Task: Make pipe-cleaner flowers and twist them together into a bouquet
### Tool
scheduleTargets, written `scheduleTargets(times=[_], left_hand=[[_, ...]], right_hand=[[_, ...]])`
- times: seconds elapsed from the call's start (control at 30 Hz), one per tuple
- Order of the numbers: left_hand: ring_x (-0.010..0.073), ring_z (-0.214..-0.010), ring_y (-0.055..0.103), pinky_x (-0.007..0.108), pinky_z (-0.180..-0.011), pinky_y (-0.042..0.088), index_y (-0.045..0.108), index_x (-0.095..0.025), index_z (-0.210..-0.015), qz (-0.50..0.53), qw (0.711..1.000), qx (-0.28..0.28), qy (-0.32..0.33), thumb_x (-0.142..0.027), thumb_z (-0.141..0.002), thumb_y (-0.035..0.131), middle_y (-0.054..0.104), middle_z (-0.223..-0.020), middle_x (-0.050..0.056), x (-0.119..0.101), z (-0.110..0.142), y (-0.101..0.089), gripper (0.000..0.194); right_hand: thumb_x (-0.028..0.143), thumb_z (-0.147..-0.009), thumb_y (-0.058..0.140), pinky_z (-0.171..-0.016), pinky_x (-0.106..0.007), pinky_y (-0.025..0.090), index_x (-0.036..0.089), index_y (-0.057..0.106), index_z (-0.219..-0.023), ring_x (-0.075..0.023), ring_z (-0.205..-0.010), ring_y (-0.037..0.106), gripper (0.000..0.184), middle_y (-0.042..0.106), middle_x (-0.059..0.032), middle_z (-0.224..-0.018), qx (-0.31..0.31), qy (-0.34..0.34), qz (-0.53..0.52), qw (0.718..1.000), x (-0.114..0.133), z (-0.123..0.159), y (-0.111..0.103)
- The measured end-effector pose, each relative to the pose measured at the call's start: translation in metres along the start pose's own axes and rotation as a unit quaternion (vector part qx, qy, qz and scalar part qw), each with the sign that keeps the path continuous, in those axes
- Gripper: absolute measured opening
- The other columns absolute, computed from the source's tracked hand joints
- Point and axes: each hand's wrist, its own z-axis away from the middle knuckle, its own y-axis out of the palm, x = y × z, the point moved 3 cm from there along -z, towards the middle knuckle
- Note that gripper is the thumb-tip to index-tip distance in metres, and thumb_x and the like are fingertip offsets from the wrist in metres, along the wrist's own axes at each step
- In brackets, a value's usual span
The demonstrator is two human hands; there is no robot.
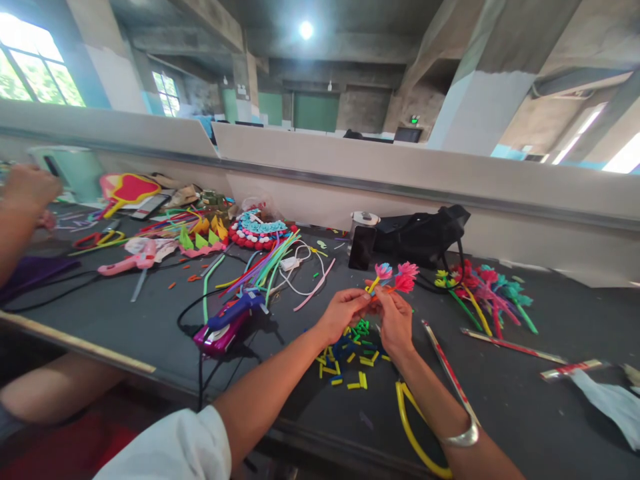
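My left hand [344, 313] and my right hand [397, 322] meet above the dark table, fingers closed in pinches around small craft flowers. One flower [383, 271] has a blue and pink head on a yellow stem, nearest my left fingers. A bright pink flower [406, 277] on an orange stem rises beside my right hand. Which fingers grip which stem is partly hidden. Beneath the hands lies a scatter of short cut tube pieces [363, 380] in yellow, blue and green. A yellow loop [407, 430] rests by my right forearm.
Left of me, a blue glue gun [237, 311] lies on a purple box [220, 340], with coloured tubes [265, 267] behind. A bunch of finished flowers [487, 290] and red-white sticks [515, 345] are at right. A phone [363, 248] leans near a black bag [425, 230]. Another person's hand [30, 190] is far left.
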Motion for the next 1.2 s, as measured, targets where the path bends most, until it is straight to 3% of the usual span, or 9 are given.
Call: scheduleTargets(times=[0.67,0.87,1.03,1.2], left_hand=[[0.0018,-0.037,0.025,0.024,-0.041,0.008,0.063,-0.012,-0.068,-0.002,1.000,0.008,-0.012,-0.052,-0.068,0.076,0.043,-0.048,-0.006,-0.0002,0.0000,0.0010,0.043],[0.0021,-0.037,0.021,0.025,-0.041,0.007,0.064,-0.012,-0.068,-0.004,1.000,-0.001,-0.009,-0.052,-0.069,0.075,0.035,-0.043,-0.008,-0.0017,-0.0006,-0.0016,0.041],[0.0023,-0.038,0.022,0.025,-0.042,0.006,0.062,-0.013,-0.067,0.005,1.000,-0.004,-0.006,-0.050,-0.069,0.074,0.047,-0.048,-0.005,-0.0014,-0.0012,-0.0036,0.039],[0.0030,-0.040,0.020,0.025,-0.043,0.007,0.059,-0.014,-0.065,0.022,1.000,0.005,-0.012,-0.050,-0.071,0.072,0.039,-0.047,-0.007,-0.0020,-0.0010,-0.0045,0.039]], right_hand=[[0.043,-0.077,0.071,-0.054,-0.024,0.040,0.019,0.076,-0.085,-0.0107,-0.058,0.049,0.026,0.069,-0.0013,-0.076,0.018,0.011,-0.027,0.999,-0.0030,-0.0019,-0.0012],[0.049,-0.077,0.069,-0.052,-0.025,0.037,0.018,0.074,-0.076,-0.0103,-0.055,0.046,0.032,0.070,-0.0035,-0.079,0.053,0.000,0.011,0.999,-0.0035,-0.0013,0.0003],[0.050,-0.080,0.068,-0.052,-0.025,0.036,0.018,0.075,-0.089,-0.0112,-0.055,0.044,0.034,0.066,-0.0015,-0.071,0.083,-0.019,0.061,0.994,-0.0013,-0.0006,0.0011],[0.046,-0.080,0.069,-0.058,-0.026,0.039,0.019,0.077,-0.088,-0.0131,-0.062,0.049,0.029,0.064,-0.0002,-0.069,0.075,-0.058,0.113,0.989,0.0040,0.0001,-0.0011]])
